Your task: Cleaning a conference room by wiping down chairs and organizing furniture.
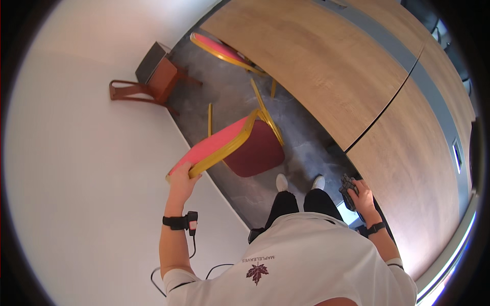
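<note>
My left hand (184, 179) grips the gold-coloured frame at the back of a banquet chair (254, 153) with a pink backrest and a dark red seat. The chair is tilted, and its gold legs point away from me. Bunched in my right hand (361, 193) is a dark grey cloth (347, 187), perhaps a rag or a glove. That hand is beside the near edge of a long wood-topped table (398, 160). Black straps with small devices sit on both wrists.
Ahead, a second pink and gold chair (220, 49) stands partly under the table. A brown wooden chair (162, 78) and a dark box (150, 63) are by the white wall (95, 172). My feet are on the grey floor (245, 195) between wall and table.
</note>
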### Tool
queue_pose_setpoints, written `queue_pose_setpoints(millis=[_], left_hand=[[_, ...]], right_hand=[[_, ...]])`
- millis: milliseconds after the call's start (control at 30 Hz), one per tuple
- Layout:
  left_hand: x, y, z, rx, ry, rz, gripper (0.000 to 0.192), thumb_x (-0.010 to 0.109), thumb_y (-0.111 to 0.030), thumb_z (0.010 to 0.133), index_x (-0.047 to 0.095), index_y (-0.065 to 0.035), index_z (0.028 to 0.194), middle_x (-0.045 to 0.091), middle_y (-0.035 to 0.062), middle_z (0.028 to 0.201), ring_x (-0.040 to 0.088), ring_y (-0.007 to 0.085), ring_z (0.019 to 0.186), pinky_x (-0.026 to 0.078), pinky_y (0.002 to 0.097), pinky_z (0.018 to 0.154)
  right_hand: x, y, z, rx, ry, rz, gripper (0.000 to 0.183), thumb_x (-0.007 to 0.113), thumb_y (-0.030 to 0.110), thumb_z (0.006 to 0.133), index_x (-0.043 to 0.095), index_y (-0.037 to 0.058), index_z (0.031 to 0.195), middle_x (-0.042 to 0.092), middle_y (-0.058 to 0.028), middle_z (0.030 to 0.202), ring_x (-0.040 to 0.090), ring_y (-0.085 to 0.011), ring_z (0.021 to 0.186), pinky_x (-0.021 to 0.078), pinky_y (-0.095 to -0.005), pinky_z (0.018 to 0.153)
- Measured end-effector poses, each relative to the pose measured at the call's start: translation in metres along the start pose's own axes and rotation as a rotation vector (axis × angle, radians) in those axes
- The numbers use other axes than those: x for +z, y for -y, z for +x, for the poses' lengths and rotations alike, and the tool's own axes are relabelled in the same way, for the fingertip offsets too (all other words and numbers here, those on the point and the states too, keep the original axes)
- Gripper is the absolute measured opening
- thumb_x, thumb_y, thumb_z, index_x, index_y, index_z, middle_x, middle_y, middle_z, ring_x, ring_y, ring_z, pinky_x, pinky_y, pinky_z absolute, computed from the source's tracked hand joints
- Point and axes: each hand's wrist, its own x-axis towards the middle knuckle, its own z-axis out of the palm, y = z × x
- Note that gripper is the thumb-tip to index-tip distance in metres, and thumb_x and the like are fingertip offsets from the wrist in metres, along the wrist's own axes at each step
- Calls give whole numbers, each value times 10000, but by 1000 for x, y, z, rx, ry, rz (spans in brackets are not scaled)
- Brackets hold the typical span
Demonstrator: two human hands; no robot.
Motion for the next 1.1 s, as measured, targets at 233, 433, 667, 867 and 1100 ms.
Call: queue_pose_setpoints(millis=[233, 433, 667, 867, 1100], left_hand=[[16, 32, -68, 163, -105, 350, 235, 746, -77, 669, 612, -103, 860, 616, 65, 804, 584, 261, 833, 409, 394, 844], [26, 101, -105, 50, -259, 323, 251, 723, -16, 651, 621, -86, 869, 620, 89, 976, 566, 293, 994, 410, 438, 903], [70, 145, -78, -231, -627, -1080, 719, 665, -28, 798, 333, -105, 1431, 445, 136, 1379, 475, 292, 1225, 522, 366, 876], [111, 221, -91, -308, -738, -1727, 469, 552, -203, 887, 454, -85, 1329, 560, 121, 1212, 560, 257, 1104, 472, 442, 921], [152, 225, -64, -784, -327, -1594, 325, 610, -313, 884, 608, -9, 1001, 581, 82, 973, 543, 216, 911, 469, 376, 794]], right_hand=[[6, 29, 56, -214, 205, -80, 328, 677, 231, 807, 620, 21, 1052, 591, -137, 1019, 566, -336, 983, 483, -414, 834], [29, 62, 79, -342, 238, -100, 339, 665, 250, 816, 611, 37, 1074, 588, -132, 1010, 559, -331, 987, 483, -418, 831], [30, 116, 52, -342, 446, -372, 377, 640, 366, 801, 644, 113, 1081, 609, -124, 1037, 552, -332, 1029, 484, -434, 876], [51, 125, 34, -329, 387, -346, 393, 599, 400, 865, 608, 103, 1123, 586, -131, 1048, 557, -326, 1037, 497, -418, 856], [24, 109, -8, -161, 258, -410, 407, 580, 411, 879, 601, 105, 1146, 588, -144, 1067, 562, -331, 1045, 491, -426, 869]])
